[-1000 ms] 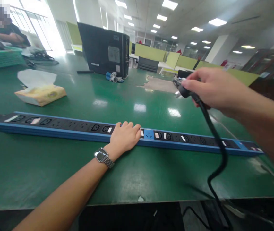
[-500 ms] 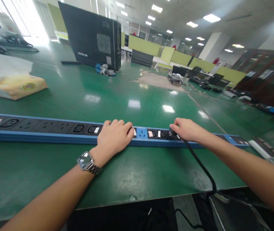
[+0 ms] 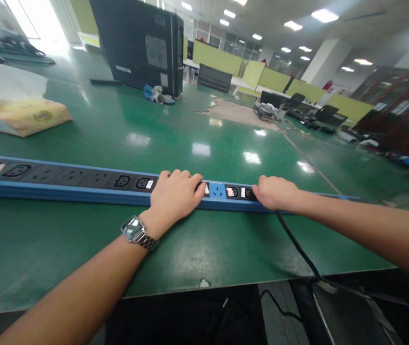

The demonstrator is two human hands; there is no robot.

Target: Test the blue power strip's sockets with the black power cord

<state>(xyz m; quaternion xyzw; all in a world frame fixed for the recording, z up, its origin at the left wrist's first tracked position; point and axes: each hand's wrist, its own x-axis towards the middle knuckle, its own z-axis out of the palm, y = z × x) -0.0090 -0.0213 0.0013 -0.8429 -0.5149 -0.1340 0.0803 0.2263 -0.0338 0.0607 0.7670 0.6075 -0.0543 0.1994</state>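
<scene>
A long blue power strip (image 3: 82, 184) with black sockets lies across the green table (image 3: 204, 239). My left hand (image 3: 176, 196), with a metal watch on its wrist, rests palm down on the strip's middle, fingers together. My right hand (image 3: 274, 192) is closed over a black plug at a socket just right of the blue section. The plug itself is hidden under the fingers. Its black cable (image 3: 298, 247) runs from the hand over the table's near edge and down to the floor.
A yellow tissue pack (image 3: 21, 115) lies at the far left. A black computer tower (image 3: 140, 45) stands at the back, with a small bundle (image 3: 157, 95) at its foot. Cluttered desks and green partitions fill the far right. Cables lie under the table edge.
My right hand came down from mid-air with the plug to the strip and now presses over it at a socket. My left hand stayed on the strip.
</scene>
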